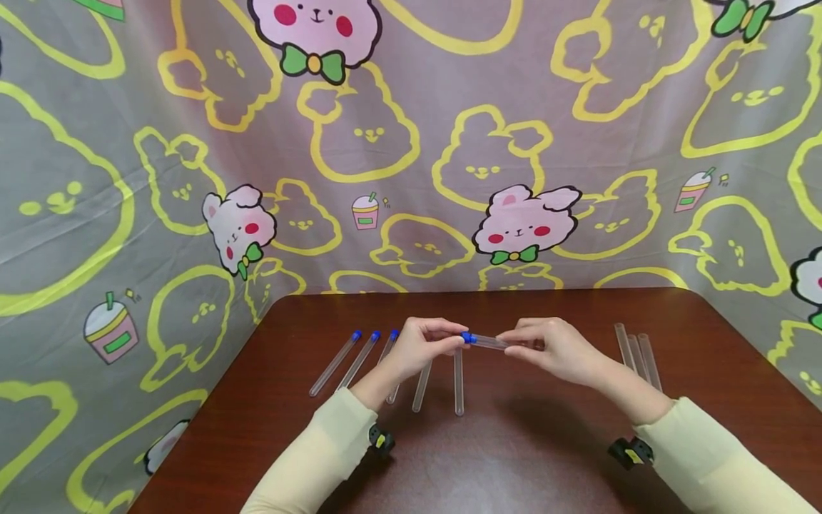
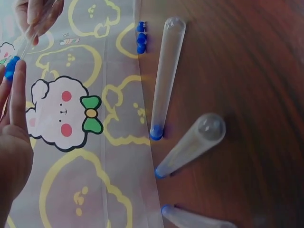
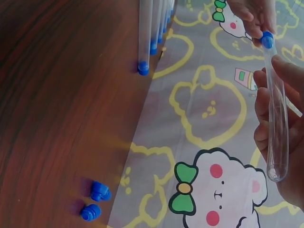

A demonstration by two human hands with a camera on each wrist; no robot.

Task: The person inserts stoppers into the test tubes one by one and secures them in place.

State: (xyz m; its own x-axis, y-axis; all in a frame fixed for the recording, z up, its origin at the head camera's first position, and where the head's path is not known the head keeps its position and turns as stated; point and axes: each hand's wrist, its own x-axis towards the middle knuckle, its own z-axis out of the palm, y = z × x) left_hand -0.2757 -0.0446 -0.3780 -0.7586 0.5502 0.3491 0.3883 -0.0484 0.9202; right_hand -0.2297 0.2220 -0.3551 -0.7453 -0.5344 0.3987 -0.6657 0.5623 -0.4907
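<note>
Above the middle of the table, my left hand (image 1: 414, 350) pinches a blue cap (image 1: 469, 337) at the mouth of a clear test tube (image 1: 488, 342). My right hand (image 1: 559, 350) holds the same tube by its body, with the rounded end towards the palm in the right wrist view. The cap sits at the tube's mouth; how deep it is pushed in, I cannot tell. Below and left of the hands lie several capped test tubes (image 1: 335, 364), roughly side by side, some partly hidden by the left hand.
Three test tubes without visible caps (image 1: 634, 353) lie on the right, partly behind the right forearm. Loose blue caps (image 3: 100, 191) lie near the far edge of the brown table (image 1: 514, 464). A patterned cloth (image 1: 424, 171) hangs behind and at the sides.
</note>
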